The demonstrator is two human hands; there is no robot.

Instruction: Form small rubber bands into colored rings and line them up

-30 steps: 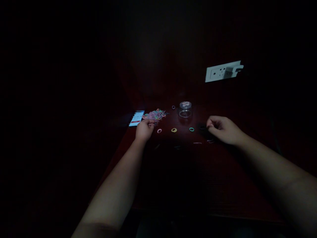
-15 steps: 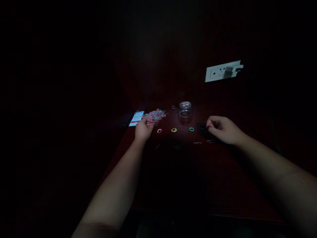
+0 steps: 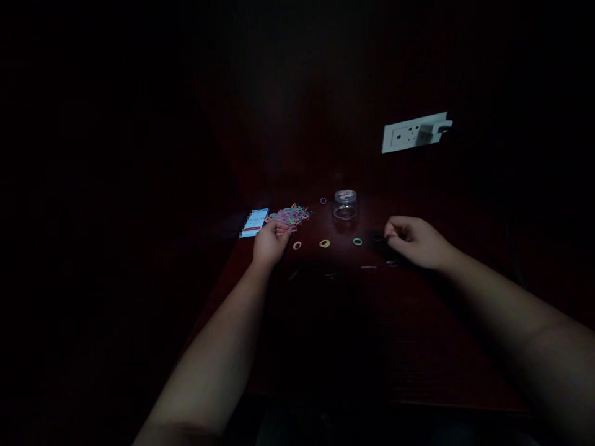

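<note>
Head view, dim light: small elastic bands on a dark red surface (image 3: 395,334), near to far. Nearest lies a broken row of thin pale strips (image 3: 369,267), probably bands too; being so slight and flat, they would likely call for a fingertip at one end. Beyond it stand three clearer rings, left to right: a pink ring (image 3: 295,248), a yellow ring (image 3: 328,244) that looks broader and perhaps doubled, and a green ring (image 3: 357,245) with an uneven edge. Each should prove very light, soft and stretchy, hard to damage, and best pinched across one side of its loop. To their right, the right hand (image 3: 394,236) has its fingers curled toward the thumb; whether it grips anything cannot be told. At left, the left hand (image 3: 284,231) brings thumb and fingers together at the near edge of the pile of bands (image 3: 292,214); a band between them cannot be made out. Pink, mauve, green and orange loops mix there, likely to tangle, so a single outer loop offers the easiest hold. Farther right is a clear lidded jar (image 3: 345,206), presumably smooth.
</note>
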